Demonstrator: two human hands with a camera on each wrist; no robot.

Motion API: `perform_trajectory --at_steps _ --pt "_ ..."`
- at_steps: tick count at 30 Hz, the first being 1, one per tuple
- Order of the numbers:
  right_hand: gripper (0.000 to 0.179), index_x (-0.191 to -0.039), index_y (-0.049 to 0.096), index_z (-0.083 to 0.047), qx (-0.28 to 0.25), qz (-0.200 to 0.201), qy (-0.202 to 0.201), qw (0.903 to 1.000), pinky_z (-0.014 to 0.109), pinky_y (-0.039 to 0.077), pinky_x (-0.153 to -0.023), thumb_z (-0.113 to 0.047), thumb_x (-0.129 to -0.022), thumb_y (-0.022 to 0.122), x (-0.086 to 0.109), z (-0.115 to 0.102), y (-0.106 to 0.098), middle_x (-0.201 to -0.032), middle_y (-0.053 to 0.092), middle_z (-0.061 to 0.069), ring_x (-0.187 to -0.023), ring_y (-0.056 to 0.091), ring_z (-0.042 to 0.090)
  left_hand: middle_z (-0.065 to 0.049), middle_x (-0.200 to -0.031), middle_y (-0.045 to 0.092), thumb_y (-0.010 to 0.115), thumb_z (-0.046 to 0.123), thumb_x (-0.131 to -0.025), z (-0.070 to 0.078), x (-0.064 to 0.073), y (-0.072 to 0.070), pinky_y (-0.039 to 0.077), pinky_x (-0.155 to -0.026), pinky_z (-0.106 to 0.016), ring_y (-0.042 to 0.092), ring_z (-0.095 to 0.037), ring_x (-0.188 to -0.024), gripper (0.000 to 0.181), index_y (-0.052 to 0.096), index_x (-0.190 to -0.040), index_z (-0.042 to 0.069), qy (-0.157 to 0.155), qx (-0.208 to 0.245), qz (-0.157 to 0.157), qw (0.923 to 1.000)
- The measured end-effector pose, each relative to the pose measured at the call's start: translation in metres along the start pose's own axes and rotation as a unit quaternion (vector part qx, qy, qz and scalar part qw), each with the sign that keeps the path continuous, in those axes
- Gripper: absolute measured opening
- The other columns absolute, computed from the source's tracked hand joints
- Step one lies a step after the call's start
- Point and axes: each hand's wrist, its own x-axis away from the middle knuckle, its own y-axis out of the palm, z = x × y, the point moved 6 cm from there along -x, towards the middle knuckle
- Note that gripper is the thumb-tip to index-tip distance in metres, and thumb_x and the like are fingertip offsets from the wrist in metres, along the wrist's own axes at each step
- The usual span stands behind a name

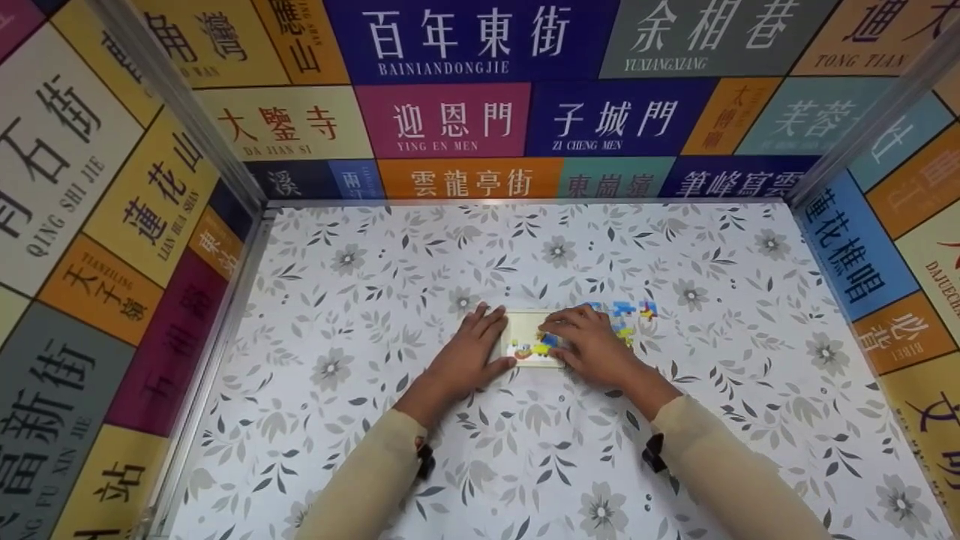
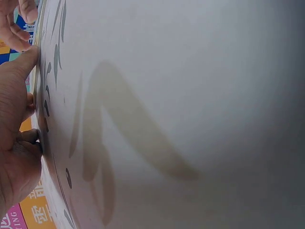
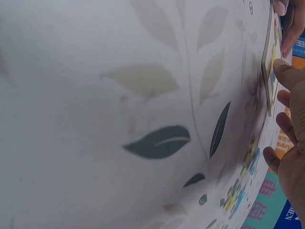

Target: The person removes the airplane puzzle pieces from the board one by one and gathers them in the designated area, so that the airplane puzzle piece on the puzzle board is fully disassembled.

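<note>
A small, pale, shallow-rimmed puzzle board [image 1: 523,326] lies between both hands in the head view. Colourful jigsaw pieces [image 1: 541,349] sit along its lower part, yellow, blue and red among them. My left hand [image 1: 476,346] rests against the board's left edge, fingers extended, thumb at the lower left corner. Over the right part of the board, my right hand [image 1: 598,346] touches a blue-and-yellow piece [image 1: 548,340] with thumb and fingertips. The right wrist view shows the right thumb [image 3: 284,71] on the board and the other fingers spread apart. The right hand partly hides the board's right side.
Several loose jigsaw pieces [image 1: 624,308] lie just beyond and right of the right hand, some partly covered by it. A floral-patterned tabletop [image 1: 420,270] lies beneath everything. Panels with large lettering [image 1: 442,120] enclose it at the back and both sides.
</note>
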Motion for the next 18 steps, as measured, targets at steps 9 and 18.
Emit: perform_trajectory --at_steps 9,18 --pt "0.039 -0.145 0.073 -0.019 0.002 0.001 0.002 1.0 0.067 0.044 -0.106 -0.025 -0.106 0.076 -0.0086 -0.0086 0.0049 -0.149 0.068 0.007 -0.136 0.058 0.035 -0.013 -0.184 0.029 0.055 0.054 -0.113 -0.0004 -0.0002 0.0006 0.017 -0.141 -0.056 0.015 -0.043 -0.173 0.081 0.035 -0.172 0.003 0.004 0.002 0.005 1.0" --pt "0.04 -0.146 0.073 -0.018 -0.012 -0.002 0.007 0.9999 0.068 0.044 -0.108 -0.023 -0.107 0.075 -0.0097 -0.0089 0.0074 -0.149 0.069 0.009 -0.136 0.057 0.036 -0.014 -0.183 0.03 0.057 0.053 -0.112 -0.0006 0.0001 0.0012 0.019 -0.141 -0.057 0.016 -0.044 -0.173 0.081 0.037 -0.171 0.0 0.01 0.009 0.013 0.9998"
